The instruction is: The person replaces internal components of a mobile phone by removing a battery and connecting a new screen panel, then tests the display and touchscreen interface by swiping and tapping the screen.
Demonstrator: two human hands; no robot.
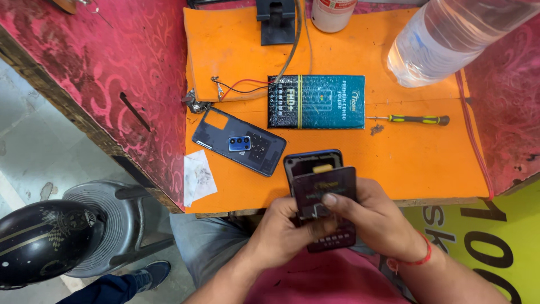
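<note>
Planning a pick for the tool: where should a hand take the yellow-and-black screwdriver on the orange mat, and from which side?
Take the slim yellow-and-black screwdriver by its ribbed handle, the thick right-hand part, coming from above. It lies flat on the orange foam mat, thin metal shaft pointing left toward the teal box. The mat around the handle is bare; the clear plastic bottle sits further back.

You are wearing a pink-red top, showing at the bottom of the view between your forearms, and grey trousers that are showing just beneath the near edge of the bench. Your forearms are showing bare, with no sleeve reaching them. Around your right wrist you are wearing a thin red thread (413, 260), looped once like a cord bracelet, sitting just behind your right hand (378, 217). Your left hand (281, 233) is wearing nothing: no ring, no band, no glove. Your nails are looking short and plain.
</note>
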